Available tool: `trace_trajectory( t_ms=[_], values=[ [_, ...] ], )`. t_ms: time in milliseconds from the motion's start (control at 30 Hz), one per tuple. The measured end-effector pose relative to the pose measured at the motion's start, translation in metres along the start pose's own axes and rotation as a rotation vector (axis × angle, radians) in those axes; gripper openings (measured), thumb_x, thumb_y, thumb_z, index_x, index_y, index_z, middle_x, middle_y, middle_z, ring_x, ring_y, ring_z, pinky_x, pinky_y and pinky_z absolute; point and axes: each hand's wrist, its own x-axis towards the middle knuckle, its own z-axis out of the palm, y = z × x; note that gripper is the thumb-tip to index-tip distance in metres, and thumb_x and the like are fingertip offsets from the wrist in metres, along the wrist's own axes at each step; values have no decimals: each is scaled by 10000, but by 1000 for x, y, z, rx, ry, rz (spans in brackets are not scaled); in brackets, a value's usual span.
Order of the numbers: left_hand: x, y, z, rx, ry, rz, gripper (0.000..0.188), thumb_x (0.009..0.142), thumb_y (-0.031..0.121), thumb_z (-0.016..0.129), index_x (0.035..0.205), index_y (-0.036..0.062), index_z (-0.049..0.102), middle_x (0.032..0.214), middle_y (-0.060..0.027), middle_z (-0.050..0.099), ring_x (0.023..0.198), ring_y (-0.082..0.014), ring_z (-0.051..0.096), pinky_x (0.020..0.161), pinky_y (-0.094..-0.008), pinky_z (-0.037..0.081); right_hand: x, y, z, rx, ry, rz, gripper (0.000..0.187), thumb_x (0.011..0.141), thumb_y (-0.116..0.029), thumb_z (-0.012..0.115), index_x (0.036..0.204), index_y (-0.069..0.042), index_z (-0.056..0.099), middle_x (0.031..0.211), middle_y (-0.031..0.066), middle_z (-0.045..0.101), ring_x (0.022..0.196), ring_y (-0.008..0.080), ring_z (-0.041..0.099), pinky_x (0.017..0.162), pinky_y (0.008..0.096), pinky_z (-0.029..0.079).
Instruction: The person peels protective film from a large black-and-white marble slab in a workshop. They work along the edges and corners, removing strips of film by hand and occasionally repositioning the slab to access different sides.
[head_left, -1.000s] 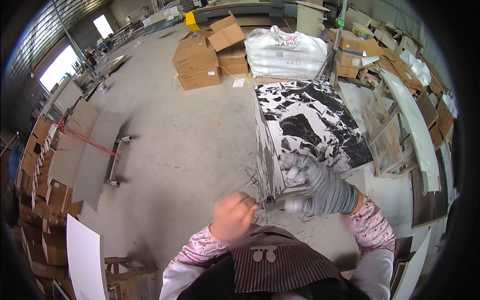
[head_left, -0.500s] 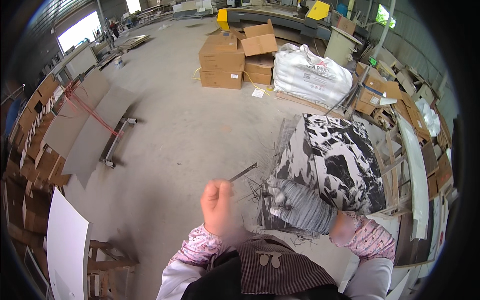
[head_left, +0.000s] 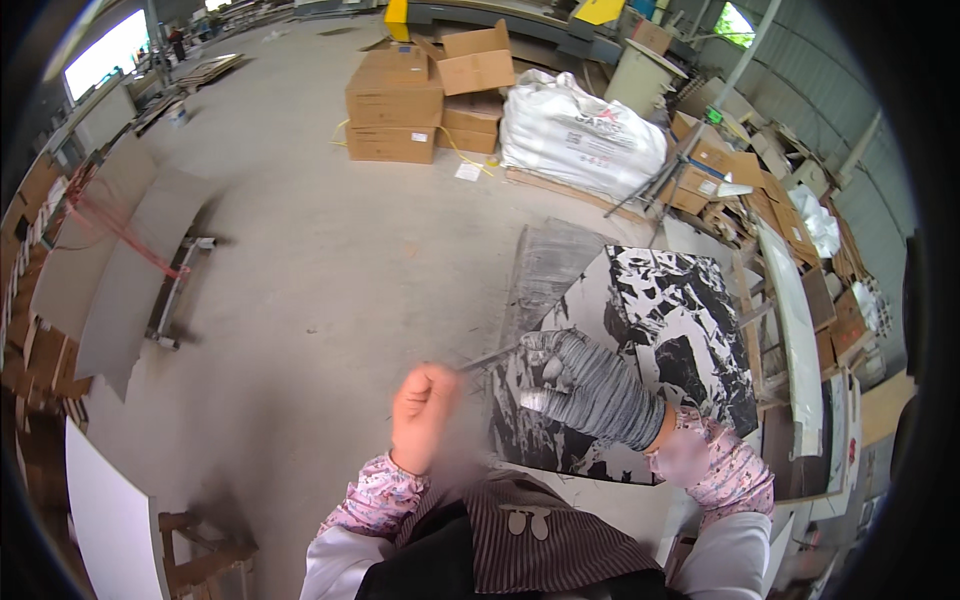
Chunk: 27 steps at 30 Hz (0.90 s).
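Observation:
My bare left hand (head_left: pixel 423 405) is closed in a fist around a thin dark strip (head_left: pixel 488 357), which slants up to the right. Over the black-and-white patterned panel (head_left: pixel 690 345) is my right hand (head_left: pixel 595 390), in a grey knitted glove. Its fingers are partly bent, with a gap between them and the thumb. The strip's far end comes up to the gloved fingertips; whether they touch it I cannot tell. The panel lies low in front of me on the right, on a scuffed grey sheet (head_left: pixel 550 265) that shows beyond its far left edge.
Cardboard boxes (head_left: pixel 392 110) and a bulging white sack (head_left: pixel 585 130) stand ahead. Scrap boards and a long pale plank (head_left: pixel 795 340) line the right side. A board on a wheeled frame (head_left: pixel 178 300) stands left, a white panel (head_left: pixel 110 510) at near left.
The view has turned right. The strip's end has come to the gloved fingers. More of the patterned panel's near left part shows, and loose dark strips beside it are out of sight.

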Motion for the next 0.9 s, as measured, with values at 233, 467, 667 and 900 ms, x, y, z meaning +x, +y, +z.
trace_trajectory(
  t_ms=[233, 467, 667, 900],
  values=[
    [41, -50, 35, 37, -240, -194, 124, 1024, 113, 602, 1094, 18, 643, 879, 25, 606, 796, -65, 515, 726, -235, 434, 13, 17, -35, -91, -40, 283, 197, 913, -188, 721, 1019, -24, 696, 866, 138, 697, 770, 267, 688, 720, 355, 541],
    [122, -96, 131, 242, -28, 324, 119, 896, 42, 710, 1002, 33, 658, 899, -67, 568, 717, -160, 545, 677, -289, 472, 60, 61, -79, -656, 85, 129, 83, 861, -50, 684, 933, -19, 658, 836, 165, 623, 802, 371, 612, 740, 433, 508],
    [155, -156, 186, 91, 41, 124, 111, 886, 41, 722, 944, 28, 629, 876, -79, 581, 707, -170, 575, 663, -302, 481, 94, 123, -103, -842, -26, 274, 126, 859, -85, 679, 964, -16, 663, 896, 191, 643, 866, 396, 631, 776, 448, 514],
    [170, -182, 192, 57, 108, 75, 63, 902, 38, 724, 921, 5, 674, 826, -23, 632, 680, -83, 564, 621, -253, 475, 109, 143, -106, -861, -64, 274, 124, 864, -116, 668, 947, -23, 666, 879, 193, 658, 861, 401, 643, 785, 454, 524]
  ],
)
